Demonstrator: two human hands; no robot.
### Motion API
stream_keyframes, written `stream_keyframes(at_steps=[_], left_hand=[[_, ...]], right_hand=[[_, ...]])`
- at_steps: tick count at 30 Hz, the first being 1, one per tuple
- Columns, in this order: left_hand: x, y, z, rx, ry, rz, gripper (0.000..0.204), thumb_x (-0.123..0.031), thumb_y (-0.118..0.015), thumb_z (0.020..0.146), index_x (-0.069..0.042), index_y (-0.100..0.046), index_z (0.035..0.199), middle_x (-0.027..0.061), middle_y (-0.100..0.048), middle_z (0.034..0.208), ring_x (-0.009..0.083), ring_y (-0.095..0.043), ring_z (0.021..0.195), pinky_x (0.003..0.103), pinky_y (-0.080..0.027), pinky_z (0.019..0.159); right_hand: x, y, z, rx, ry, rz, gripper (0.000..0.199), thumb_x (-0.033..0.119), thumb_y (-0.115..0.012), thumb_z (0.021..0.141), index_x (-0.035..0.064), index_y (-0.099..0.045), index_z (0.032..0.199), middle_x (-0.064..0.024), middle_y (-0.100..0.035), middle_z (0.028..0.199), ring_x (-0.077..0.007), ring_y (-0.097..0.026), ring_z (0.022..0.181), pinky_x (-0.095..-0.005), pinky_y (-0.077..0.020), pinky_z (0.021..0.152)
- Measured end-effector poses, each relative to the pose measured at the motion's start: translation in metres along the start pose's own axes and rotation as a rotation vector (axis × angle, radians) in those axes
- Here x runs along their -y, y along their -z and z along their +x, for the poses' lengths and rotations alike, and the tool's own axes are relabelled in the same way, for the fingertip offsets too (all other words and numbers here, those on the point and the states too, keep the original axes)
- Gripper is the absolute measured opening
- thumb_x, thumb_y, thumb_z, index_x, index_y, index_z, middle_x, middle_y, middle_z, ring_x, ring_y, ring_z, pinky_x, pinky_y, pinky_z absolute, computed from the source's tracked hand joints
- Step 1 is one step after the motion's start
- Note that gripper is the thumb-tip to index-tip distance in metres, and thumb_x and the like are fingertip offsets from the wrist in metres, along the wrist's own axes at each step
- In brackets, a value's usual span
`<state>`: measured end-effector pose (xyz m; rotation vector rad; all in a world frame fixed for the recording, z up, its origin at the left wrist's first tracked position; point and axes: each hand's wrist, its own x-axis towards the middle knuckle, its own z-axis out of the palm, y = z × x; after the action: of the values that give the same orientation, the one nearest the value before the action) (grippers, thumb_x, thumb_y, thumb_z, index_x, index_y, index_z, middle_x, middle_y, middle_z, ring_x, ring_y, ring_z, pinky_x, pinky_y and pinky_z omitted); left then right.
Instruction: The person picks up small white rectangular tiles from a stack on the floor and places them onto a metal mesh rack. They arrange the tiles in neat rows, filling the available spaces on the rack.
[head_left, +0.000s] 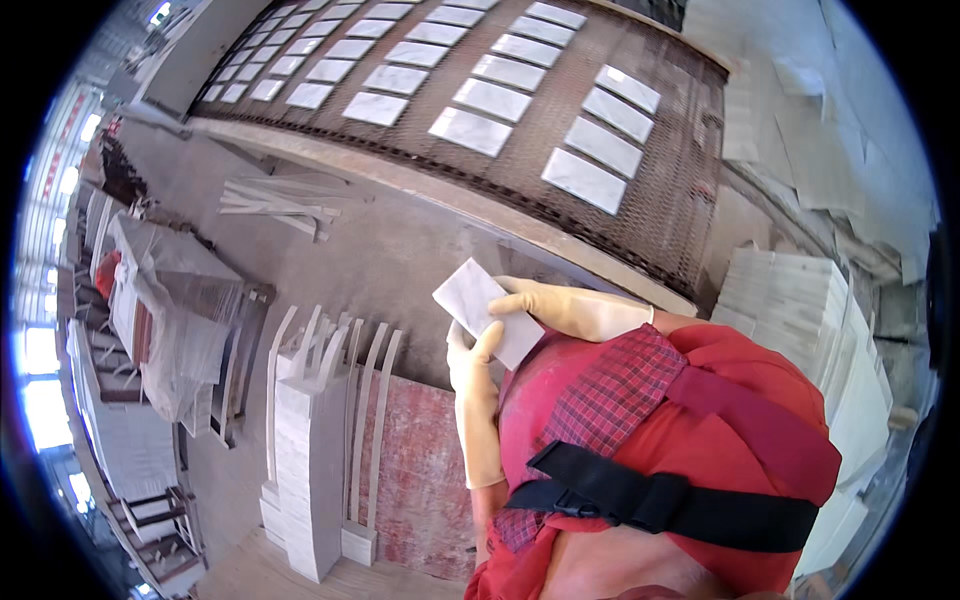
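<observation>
A white, faintly grey-veined rectangular tile (pixel 468 297) is held up in front of my body, tilted, by both hands. My left hand (pixel 474 362), in a cream rubber glove, closes on its lower left edge with the thumb across the face. My right hand (pixel 528 298), gloved the same way, grips the upper right edge, its thumb or finger over the face. The fingers behind the tile are hidden. Beyond my hands, rows of similar white tiles (pixel 584 179) lie flat on a brown mesh conveyor (pixel 520 160).
A pale rail (pixel 420 190) edges the conveyor. At the near left stands a tall stack of white tiles (pixel 312 470), with curved pale strips and a reddish board (pixel 420 470) beside it. Plastic-wrapped pallets (pixel 180 330) stand farther left. More stacked white slabs (pixel 790 300) are at the right.
</observation>
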<state>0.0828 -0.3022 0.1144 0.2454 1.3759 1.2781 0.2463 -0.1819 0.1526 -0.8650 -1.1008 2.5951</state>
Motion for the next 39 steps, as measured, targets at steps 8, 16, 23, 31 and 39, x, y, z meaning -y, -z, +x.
stream_keyframes(at_steps=[8, 16, 23, 31, 39], left_hand=[[-0.021, -0.078, 0.018, 0.132, -0.043, 0.353, 0.087, -0.031, -0.086, 0.095, -0.001, -0.046, 0.166, 0.017, -0.068, 0.145, 0.0272, -0.069, 0.124, 0.042, -0.056, 0.107], [-0.004, -0.142, 0.071, -0.069, -0.345, 0.452, 0.068, -0.046, -0.063, 0.112, -0.006, -0.05, 0.165, 0.0196, -0.058, 0.16, 0.0313, -0.063, 0.136, 0.045, -0.049, 0.118], [0.027, -0.098, 0.189, -0.696, -0.379, 0.298, 0.071, -0.044, -0.065, 0.11, -0.009, -0.044, 0.169, 0.0223, -0.047, 0.171, 0.0354, -0.051, 0.152, 0.046, -0.041, 0.126], [0.056, -0.116, 0.247, -0.817, -0.299, 0.353, 0.075, -0.048, -0.057, 0.114, -0.001, -0.038, 0.17, 0.022, -0.044, 0.173, 0.0379, -0.051, 0.153, 0.044, -0.041, 0.129], [0.053, -0.135, 0.242, -0.805, -0.289, 0.384, 0.084, -0.053, -0.054, 0.113, 0.0, -0.031, 0.173, 0.0225, -0.032, 0.179, 0.0381, -0.044, 0.159, 0.045, -0.037, 0.133]], right_hand=[[0.003, 0.061, -0.024, -0.088, 0.231, 0.213, 0.084, 0.035, -0.084, 0.093, 0.0087, -0.048, 0.165, -0.013, -0.066, 0.147, -0.0282, -0.064, 0.135, -0.0484, -0.0517, 0.115], [0.027, 0.182, -0.121, -0.587, 0.336, -0.011, 0.102, 0.024, -0.097, 0.079, -0.001, -0.047, 0.164, -0.0205, -0.068, 0.146, -0.0311, -0.066, 0.135, -0.0455, -0.0531, 0.116], [0.048, 0.272, -0.194, -0.715, 0.081, -0.474, 0.114, 0.021, -0.099, 0.071, 0.0007, -0.044, 0.169, -0.0194, -0.066, 0.151, -0.0298, -0.064, 0.139, -0.0423, -0.0494, 0.119], [0.038, 0.326, -0.203, -0.525, 0.013, -0.553, 0.117, 0.03, -0.103, 0.07, 0.0035, -0.045, 0.169, -0.0204, -0.063, 0.158, -0.0319, -0.059, 0.147, -0.042, -0.0458, 0.124], [0.028, 0.354, -0.207, -0.643, 0.135, -1.08, 0.086, 0.041, -0.095, 0.084, 0.002, -0.064, 0.154, -0.0217, -0.074, 0.13, -0.0369, -0.069, 0.125, -0.0436, -0.0539, 0.109]])
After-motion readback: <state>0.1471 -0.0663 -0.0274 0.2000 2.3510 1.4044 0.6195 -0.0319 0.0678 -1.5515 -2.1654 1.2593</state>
